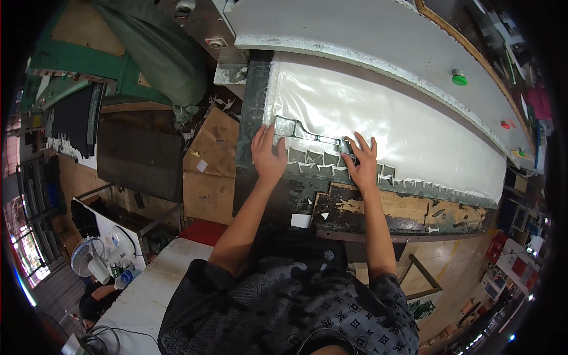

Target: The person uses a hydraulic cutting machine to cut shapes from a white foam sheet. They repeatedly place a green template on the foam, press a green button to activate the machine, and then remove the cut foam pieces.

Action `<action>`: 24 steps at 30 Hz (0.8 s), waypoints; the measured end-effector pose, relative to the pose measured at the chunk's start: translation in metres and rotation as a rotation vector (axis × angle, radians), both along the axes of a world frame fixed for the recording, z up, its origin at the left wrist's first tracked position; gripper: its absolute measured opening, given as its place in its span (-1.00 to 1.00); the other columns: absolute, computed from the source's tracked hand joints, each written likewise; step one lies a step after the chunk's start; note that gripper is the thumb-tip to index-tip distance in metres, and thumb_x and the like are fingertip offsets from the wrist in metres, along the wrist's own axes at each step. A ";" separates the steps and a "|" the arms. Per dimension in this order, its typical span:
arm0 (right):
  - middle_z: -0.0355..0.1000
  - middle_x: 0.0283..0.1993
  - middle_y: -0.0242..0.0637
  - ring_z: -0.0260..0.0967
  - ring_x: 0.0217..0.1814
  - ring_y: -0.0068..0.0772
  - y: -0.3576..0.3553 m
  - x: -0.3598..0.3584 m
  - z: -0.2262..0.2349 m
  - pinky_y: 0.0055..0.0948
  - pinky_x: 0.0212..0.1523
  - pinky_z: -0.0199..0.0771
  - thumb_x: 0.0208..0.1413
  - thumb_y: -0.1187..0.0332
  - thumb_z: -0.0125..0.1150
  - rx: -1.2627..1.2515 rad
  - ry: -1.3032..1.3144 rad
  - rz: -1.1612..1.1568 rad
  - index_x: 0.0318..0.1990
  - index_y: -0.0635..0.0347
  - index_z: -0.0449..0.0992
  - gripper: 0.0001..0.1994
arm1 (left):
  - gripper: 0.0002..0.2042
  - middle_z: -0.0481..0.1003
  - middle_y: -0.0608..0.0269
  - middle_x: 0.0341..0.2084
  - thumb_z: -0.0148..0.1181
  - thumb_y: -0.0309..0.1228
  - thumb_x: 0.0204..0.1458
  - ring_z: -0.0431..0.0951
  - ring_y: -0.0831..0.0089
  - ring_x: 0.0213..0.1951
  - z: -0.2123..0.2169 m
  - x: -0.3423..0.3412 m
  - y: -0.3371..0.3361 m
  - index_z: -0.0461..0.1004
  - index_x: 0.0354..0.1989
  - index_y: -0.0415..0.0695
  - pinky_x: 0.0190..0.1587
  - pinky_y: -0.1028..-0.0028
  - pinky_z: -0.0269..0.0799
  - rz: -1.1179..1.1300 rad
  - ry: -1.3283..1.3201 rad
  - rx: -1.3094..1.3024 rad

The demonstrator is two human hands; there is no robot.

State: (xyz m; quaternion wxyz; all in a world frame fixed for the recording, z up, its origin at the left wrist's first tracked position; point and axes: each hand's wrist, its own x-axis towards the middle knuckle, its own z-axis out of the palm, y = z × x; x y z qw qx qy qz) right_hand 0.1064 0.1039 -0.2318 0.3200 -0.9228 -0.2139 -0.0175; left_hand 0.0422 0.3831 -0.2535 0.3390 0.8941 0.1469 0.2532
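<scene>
A thin dark metal cutting die, long and open-framed, lies on a glossy white sheet near its cut front edge. My left hand grips the die's left end, with the thumb on the near side and the fingers along the outer side. At the other end, my right hand holds the die between thumb and index finger while its other fingers stretch over the sheet. Jagged cut-outs run along the sheet's near edge, just below the die. The underside of each grip is hidden.
Beyond the sheet spans a wide grey machine beam with a green button. A worn wooden board lies on the near side. Cardboard is at left; farther out are a fan and another person's arm.
</scene>
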 end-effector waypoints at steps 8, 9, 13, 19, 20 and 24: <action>0.50 0.30 -0.01 0.47 0.28 -0.02 -0.001 0.001 -0.003 0.21 0.58 -0.09 0.09 0.29 0.47 0.011 0.000 -0.008 0.17 0.04 0.65 -0.56 | -0.56 0.57 -0.15 0.10 0.34 -0.45 0.11 0.48 -0.08 0.26 -0.001 0.003 -0.001 0.54 0.19 -0.29 0.31 0.09 0.33 -0.001 0.021 0.007; 0.50 0.30 -0.01 0.46 0.30 -0.02 0.000 0.002 -0.002 0.21 0.58 -0.10 0.09 0.29 0.47 0.009 0.000 -0.008 0.17 0.03 0.65 -0.55 | -0.55 0.55 -0.18 0.12 0.33 -0.44 0.13 0.47 -0.09 0.26 -0.003 0.003 0.000 0.53 0.21 -0.29 0.31 0.08 0.33 -0.009 0.024 0.002; 0.47 0.35 -0.09 0.35 0.42 0.00 -0.001 0.003 -0.002 0.15 0.61 -0.14 0.08 0.31 0.47 0.034 0.061 -0.033 0.19 0.00 0.65 -0.54 | -0.54 0.56 -0.16 0.10 0.34 -0.44 0.13 0.48 -0.08 0.26 -0.006 0.004 0.002 0.52 0.21 -0.30 0.32 0.09 0.32 -0.025 -0.002 0.004; 0.46 0.36 -0.07 0.35 0.43 0.00 -0.003 0.007 0.001 0.15 0.62 -0.16 0.07 0.33 0.47 0.048 0.078 -0.014 0.20 -0.01 0.65 -0.53 | -0.54 0.57 -0.14 0.11 0.32 -0.44 0.13 0.48 -0.07 0.26 -0.006 0.006 0.002 0.52 0.21 -0.30 0.31 0.09 0.33 -0.025 0.035 0.019; 0.47 0.36 -0.06 0.35 0.43 0.00 -0.002 0.006 0.002 0.15 0.62 -0.17 0.07 0.33 0.46 0.045 0.078 -0.013 0.20 -0.01 0.65 -0.53 | -0.54 0.57 -0.14 0.10 0.32 -0.44 0.13 0.47 -0.07 0.27 -0.005 0.005 0.003 0.52 0.21 -0.29 0.31 0.09 0.33 -0.025 0.036 0.018; 0.49 0.32 -0.01 0.38 0.40 0.00 -0.003 0.004 0.002 0.17 0.61 -0.15 0.08 0.33 0.45 0.048 0.053 -0.013 0.20 0.02 0.65 -0.53 | -0.55 0.57 -0.13 0.11 0.32 -0.44 0.13 0.47 -0.07 0.27 -0.002 0.004 0.000 0.52 0.21 -0.29 0.32 0.09 0.32 -0.027 0.033 0.009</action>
